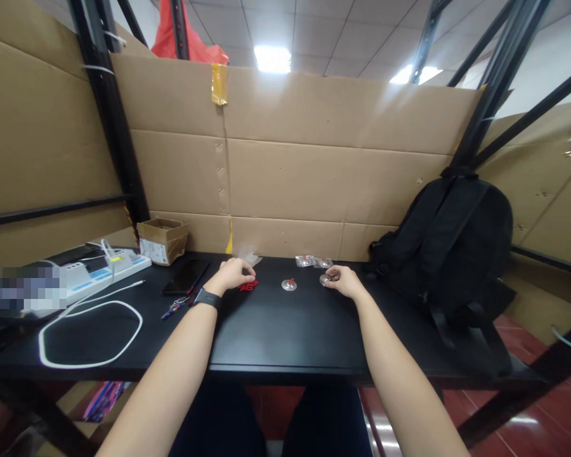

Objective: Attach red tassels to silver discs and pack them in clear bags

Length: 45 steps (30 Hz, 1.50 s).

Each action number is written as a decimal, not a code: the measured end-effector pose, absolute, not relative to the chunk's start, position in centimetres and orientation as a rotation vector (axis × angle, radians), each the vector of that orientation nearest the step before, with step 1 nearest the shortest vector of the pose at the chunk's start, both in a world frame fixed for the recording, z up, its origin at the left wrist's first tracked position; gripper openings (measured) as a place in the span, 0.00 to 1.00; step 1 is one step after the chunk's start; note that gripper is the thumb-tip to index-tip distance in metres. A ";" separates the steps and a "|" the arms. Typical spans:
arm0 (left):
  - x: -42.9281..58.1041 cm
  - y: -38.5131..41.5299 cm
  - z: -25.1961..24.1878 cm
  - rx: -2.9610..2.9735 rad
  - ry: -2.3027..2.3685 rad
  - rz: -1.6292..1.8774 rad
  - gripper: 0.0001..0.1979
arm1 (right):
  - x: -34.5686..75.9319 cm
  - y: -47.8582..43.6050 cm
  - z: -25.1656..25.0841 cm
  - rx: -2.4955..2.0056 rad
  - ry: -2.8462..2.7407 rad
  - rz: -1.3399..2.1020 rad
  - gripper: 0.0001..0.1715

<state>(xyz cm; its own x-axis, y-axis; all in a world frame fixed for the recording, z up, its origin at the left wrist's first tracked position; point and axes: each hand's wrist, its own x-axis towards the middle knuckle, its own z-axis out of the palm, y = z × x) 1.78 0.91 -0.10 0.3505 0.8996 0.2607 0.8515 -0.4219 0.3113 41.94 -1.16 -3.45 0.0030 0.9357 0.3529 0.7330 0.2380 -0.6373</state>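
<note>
Both my arms reach forward over a black table point(290, 330). My left hand point(231, 275), with a black watch on the wrist, rests with curled fingers on a small red knotted ornament point(248, 286). My right hand point(342, 280) pinches a small clear suction cup point(325, 278) at its fingertips. Between the hands lies another clear suction cup with a red piece on top point(288, 284). Two more clear pieces point(313, 261) lie just beyond, near the cardboard wall.
A black backpack point(452, 247) stands at the right. At the left are a black phone point(186, 276), a key ring point(174, 308), a white power strip point(92, 273) with a looped white cable point(90, 333), and a small cardboard box point(162, 239). Cardboard walls surround the table.
</note>
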 end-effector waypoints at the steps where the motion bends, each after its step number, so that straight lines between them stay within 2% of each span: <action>1: 2.1 0.9 -0.2 2.487 1.592 0.595 0.08 | 41.9 -1.2 -3.4 -1.532 -1.766 0.355 0.20; 13: 2.6 0.8 -0.7 2.439 1.622 0.553 0.04 | 41.6 -0.9 -3.2 -1.419 -1.699 0.384 0.20; 18: 2.8 0.7 -0.6 2.490 1.659 0.556 0.06 | 41.0 -1.2 -2.7 -1.311 -1.630 0.460 0.23; 21: 3.2 0.3 -0.2 2.468 1.653 0.711 0.08 | 39.9 -1.8 -2.1 -1.234 -1.605 0.523 0.23; 28: 6.4 -1.3 1.0 2.316 1.162 1.130 0.12 | 36.1 -3.4 -0.7 -0.992 -1.670 0.688 0.25; 35: 10.0 -1.7 -0.3 2.062 0.843 1.229 0.12 | 32.5 -4.7 -0.3 -0.870 -1.709 0.734 0.26; 45: 10.9 -2.0 -0.8 1.935 0.850 1.197 0.16 | 31.4 -4.6 -1.0 -0.799 -1.727 0.766 0.28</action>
<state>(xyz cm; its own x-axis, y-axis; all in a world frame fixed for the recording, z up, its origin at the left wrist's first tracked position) 10.89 -2.04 -0.84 0.3582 0.8120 0.4608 0.1680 -0.5416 0.8237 31.36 -4.64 -1.01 -0.2407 0.8105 0.5340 0.1483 0.5744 -0.8050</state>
